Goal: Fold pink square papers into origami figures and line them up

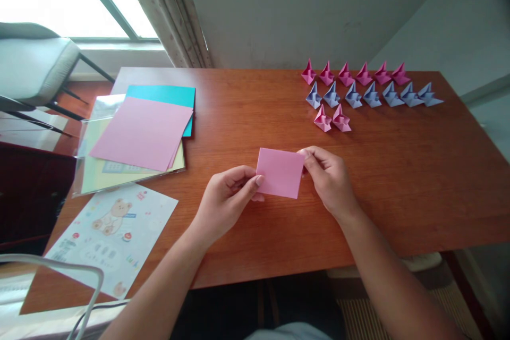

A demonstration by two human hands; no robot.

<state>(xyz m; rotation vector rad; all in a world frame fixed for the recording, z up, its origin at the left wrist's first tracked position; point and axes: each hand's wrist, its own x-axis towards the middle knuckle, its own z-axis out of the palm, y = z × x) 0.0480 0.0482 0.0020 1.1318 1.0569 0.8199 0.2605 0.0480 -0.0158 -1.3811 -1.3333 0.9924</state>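
Between my two hands is a small pink sheet of paper [279, 172], held a little above the wooden table [239, 117]. My left hand [227, 199] pinches its left edge, thumb on top and fingers beneath. At the upper right corner, my right hand [329, 178] grips the paper between thumb and fingers. The sheet looks flat and roughly square, with its printed or plain underside hidden from me. Beyond my right hand stand two light pink folded paper figures [331, 119], the closest of the folded pieces.
Further back are a row of lavender folded figures [372, 95] and a row of dark pink ones [354, 73]. At left lie pink sheets [143, 133], turquoise paper [167, 95] and a bear-printed sheet [111, 239]. A white cable [59, 264] crosses the lower left corner.
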